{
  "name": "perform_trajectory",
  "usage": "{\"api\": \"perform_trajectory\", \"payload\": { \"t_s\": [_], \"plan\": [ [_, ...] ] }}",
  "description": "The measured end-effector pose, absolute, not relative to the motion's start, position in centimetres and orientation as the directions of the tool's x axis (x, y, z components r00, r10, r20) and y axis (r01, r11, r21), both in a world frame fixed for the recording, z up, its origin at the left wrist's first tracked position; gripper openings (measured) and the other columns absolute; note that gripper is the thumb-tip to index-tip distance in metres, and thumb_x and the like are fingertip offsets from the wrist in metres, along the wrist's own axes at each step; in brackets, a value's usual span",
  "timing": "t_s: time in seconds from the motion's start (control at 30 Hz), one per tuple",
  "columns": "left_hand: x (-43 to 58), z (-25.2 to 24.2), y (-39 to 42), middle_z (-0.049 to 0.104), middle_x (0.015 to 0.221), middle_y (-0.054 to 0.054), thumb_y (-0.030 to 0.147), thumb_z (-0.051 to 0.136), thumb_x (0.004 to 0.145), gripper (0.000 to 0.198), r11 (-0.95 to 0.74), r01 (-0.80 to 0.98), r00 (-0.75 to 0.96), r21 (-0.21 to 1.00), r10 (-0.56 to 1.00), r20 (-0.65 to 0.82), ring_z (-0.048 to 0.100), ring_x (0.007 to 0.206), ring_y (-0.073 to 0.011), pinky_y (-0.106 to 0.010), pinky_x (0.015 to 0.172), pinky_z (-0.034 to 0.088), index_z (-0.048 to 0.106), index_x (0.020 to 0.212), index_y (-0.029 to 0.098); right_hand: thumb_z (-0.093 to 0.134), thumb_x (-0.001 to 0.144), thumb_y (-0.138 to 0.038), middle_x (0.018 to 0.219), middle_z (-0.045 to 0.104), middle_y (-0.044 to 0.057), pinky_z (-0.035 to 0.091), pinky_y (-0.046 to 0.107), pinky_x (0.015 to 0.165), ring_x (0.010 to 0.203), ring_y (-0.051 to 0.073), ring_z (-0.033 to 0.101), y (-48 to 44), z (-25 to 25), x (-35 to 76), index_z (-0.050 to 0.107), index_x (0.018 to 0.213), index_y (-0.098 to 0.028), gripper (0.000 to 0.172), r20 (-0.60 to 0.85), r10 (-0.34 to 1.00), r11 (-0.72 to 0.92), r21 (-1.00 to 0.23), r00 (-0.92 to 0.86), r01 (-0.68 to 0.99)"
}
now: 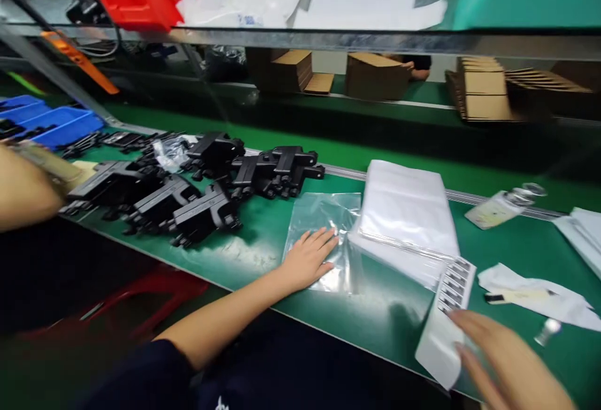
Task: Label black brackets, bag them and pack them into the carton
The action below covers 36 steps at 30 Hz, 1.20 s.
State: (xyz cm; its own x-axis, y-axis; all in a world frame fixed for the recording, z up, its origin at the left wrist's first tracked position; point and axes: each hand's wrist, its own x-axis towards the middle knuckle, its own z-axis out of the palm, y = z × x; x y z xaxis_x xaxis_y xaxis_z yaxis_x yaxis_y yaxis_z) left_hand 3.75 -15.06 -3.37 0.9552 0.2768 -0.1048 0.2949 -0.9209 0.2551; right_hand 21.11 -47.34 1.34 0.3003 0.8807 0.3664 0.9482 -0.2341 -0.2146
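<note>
My left hand lies flat, fingers spread, on a clear plastic bag spread on the green worktop. My right hand is at the lower right, blurred by motion, its fingers touching a white sheet of barcode labels at the table's front edge. Whether it grips the sheet is unclear. A stack of clear bags lies just right of my left hand. Several black plastic parts are piled to the left.
Another person's forearm enters at far left. Blue trays sit at back left. Cardboard boxes stand beyond a green conveyor belt. White papers, a tagged packet and a small metal piece lie right.
</note>
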Motion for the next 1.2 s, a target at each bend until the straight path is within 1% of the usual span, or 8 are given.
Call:
{"api": "perform_trajectory", "payload": {
  "t_s": [0.17, 0.33, 0.5, 0.63, 0.73, 0.87, 0.97, 1.2],
  "plan": [
    [0.6, -5.1, -14.0, 0.026, 0.16, -0.005, 0.049, 0.044, 0.095, 0.062, -0.934, 0.198, 0.98, 0.298, 0.192, -0.051, 0.025, 0.146, -0.0284, -0.057, 0.117, 0.021, 0.03, 0.15, 0.025, 0.041, 0.098, -0.039, 0.132, 0.06, 0.012, 0.056, 0.039, 0.088, 0.112, 0.025, 0.063, -34.7, -2.0, 19.3, 0.043, 0.141, -0.019, 0.048, 0.317, 0.947, 0.092, -0.15, -0.04, 0.984],
    [-0.7, -6.2, -15.1, 0.028, 0.159, -0.006, 0.05, 0.038, 0.097, 0.061, -0.933, 0.164, 0.977, 0.32, 0.198, 0.075, 0.026, 0.146, -0.0288, -0.057, 0.117, 0.021, 0.03, 0.15, 0.02, 0.041, 0.097, -0.038, 0.133, 0.055, 0.025, 0.048, 0.049, 0.096, 0.119, 0.035, 0.057, -23.1, -3.1, 23.4, 0.046, 0.136, -0.003, 0.052, 0.377, 0.922, -0.085, -0.026, 0.089, 0.996],
    [-1.4, -5.8, -15.0, 0.035, 0.156, -0.01, 0.043, 0.044, 0.097, 0.058, -0.902, 0.105, 0.982, 0.418, 0.159, 0.098, 0.029, 0.144, -0.0292, -0.056, 0.118, 0.022, 0.036, 0.146, 0.014, 0.05, 0.093, -0.024, 0.103, 0.072, 0.017, 0.038, 0.058, 0.102, 0.095, 0.032, 0.068, -17.4, -3.0, 23.5, 0.06, 0.12, -0.006, 0.034, 0.071, 0.989, -0.142, 0.189, 0.13, 0.972],
    [-2.3, -5.2, -13.7, 0.044, 0.151, -0.009, 0.04, 0.051, 0.094, 0.055, -0.826, 0.101, 0.98, 0.555, 0.179, 0.088, 0.036, 0.142, -0.0255, -0.051, 0.119, 0.024, 0.041, 0.143, 0.017, 0.049, 0.092, -0.017, 0.096, 0.074, 0.012, 0.048, 0.042, 0.092, 0.089, 0.026, 0.069, -16.2, -2.6, 22.3, 0.067, 0.101, -0.012, 0.021, -0.081, 0.979, -0.175, 0.132, 0.187, 0.976],
    [-3.0, -4.6, -12.8, 0.05, 0.146, -0.009, 0.04, 0.058, 0.09, 0.054, -0.768, 0.122, 0.978, 0.629, 0.2, 0.054, 0.044, 0.137, -0.0248, -0.047, 0.117, 0.031, 0.047, 0.14, 0.02, 0.056, 0.09, -0.021, 0.118, 0.068, 0.017, 0.048, 0.042, 0.092, 0.107, 0.031, 0.065, -15.8, -1.8, 21.3, 0.065, 0.114, -0.011, 0.028, -0.071, 0.967, -0.234, 0.122, 0.244, 0.965],
    [-3.3, -4.8, -12.8, 0.049, 0.147, -0.011, 0.026, 0.061, 0.087, 0.053, -0.815, 0.175, 0.976, 0.553, 0.216, 0.009, 0.043, 0.137, -0.0284, -0.052, 0.113, 0.035, 0.048, 0.138, 0.02, 0.056, 0.091, -0.022, 0.139, 0.049, 0.031, 0.045, 0.05, 0.096, 0.121, 0.037, 0.056, -16.0, -0.8, 19.2, 0.052, 0.132, 0.0, 0.047, -0.134, 0.941, -0.309, 0.029, 0.31, 0.951],
    [-3.1, -6.2, -13.0, 0.047, 0.148, -0.01, 0.021, 0.056, 0.088, 0.051, -0.887, 0.123, 0.98, 0.445, 0.179, 0.087, 0.044, 0.136, -0.0297, -0.054, 0.112, 0.037, 0.049, 0.138, 0.023, 0.048, 0.095, -0.021, 0.146, 0.047, 0.016, 0.039, 0.042, 0.106, 0.128, 0.025, 0.051, -16.3, -0.9, 18.9, 0.047, 0.139, -0.013, 0.044, -0.139, 0.945, -0.301, -0.008, 0.297, 0.954],
    [-2.7, -7.9, -12.3, 0.056, 0.141, -0.006, 0.024, 0.051, 0.091, 0.047, -0.94, -0.03, 0.974, 0.341, 0.049, 0.222, 0.055, 0.127, -0.0261, -0.048, 0.105, 0.047, 0.049, 0.138, 0.027, 0.039, 0.097, -0.015, 0.106, 0.068, 0.007, 0.036, 0.038, 0.105, 0.102, 0.021, 0.06, -17.9, 0.1, 18.3, 0.061, 0.115, -0.016, 0.029, -0.08, 0.956, -0.285, -0.044, 0.281, 0.958]
  ]
}}
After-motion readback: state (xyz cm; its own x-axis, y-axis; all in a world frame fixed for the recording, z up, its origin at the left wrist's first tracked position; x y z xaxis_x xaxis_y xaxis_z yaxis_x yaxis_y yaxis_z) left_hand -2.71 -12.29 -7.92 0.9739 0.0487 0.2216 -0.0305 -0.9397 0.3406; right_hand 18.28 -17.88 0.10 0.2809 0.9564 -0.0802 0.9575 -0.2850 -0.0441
